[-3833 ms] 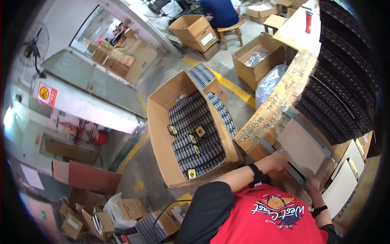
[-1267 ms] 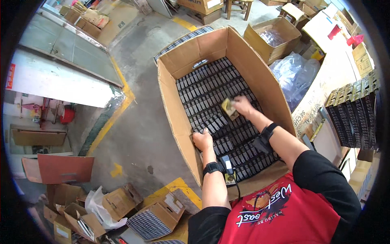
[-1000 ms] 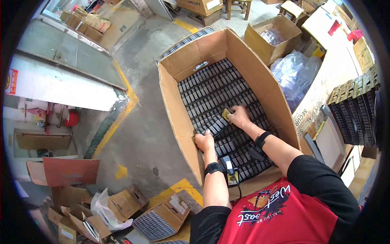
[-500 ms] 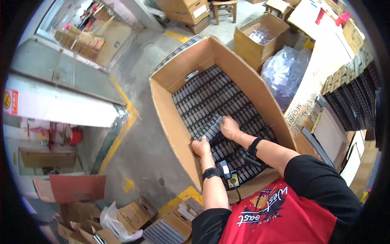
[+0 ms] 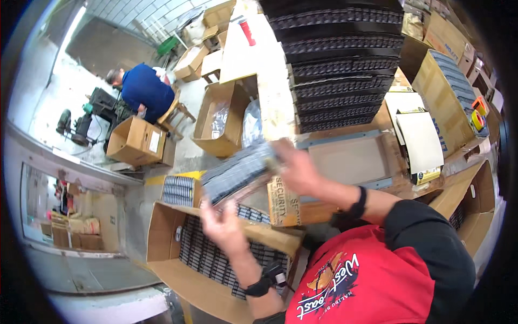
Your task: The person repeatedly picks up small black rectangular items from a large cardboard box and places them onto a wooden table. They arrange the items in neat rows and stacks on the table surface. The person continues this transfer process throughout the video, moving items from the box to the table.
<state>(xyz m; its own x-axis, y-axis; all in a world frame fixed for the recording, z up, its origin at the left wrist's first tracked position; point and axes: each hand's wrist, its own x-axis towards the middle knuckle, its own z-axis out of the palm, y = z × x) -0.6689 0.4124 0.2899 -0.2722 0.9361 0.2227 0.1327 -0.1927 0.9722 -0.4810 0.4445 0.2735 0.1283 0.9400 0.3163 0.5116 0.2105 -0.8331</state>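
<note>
Between my two hands is a block of small grey-and-black packs (image 5: pixel 237 173), tilted and smeared by motion. My right hand (image 5: pixel 297 170) closes on its right end. At its lower left edge, my left hand (image 5: pixel 224 229) holds it with thumb and fingers; parts of them are hidden. Below the left forearm stands a big open carton (image 5: pixel 199 286), lined with rows of similar small packs (image 5: pixel 208 251). The block is above the carton's far side, beside the table corner. What the packs contain is too blurred to tell.
A tall stack of black trays (image 5: pixel 340 65) stands on the worktable (image 5: pixel 270 65), behind a shallow grey-edged frame (image 5: pixel 350 162). White card sheets (image 5: pixel 421 140) and a tape dispenser (image 5: pixel 478 116) lie to the right. A carton with clear plastic (image 5: pixel 216 119) and a seated person (image 5: pixel 144 92) are farther left.
Both hands have come up out of the carton with the block of packs. My view has swung right toward the worktable, so the carton now appears lower left.
</note>
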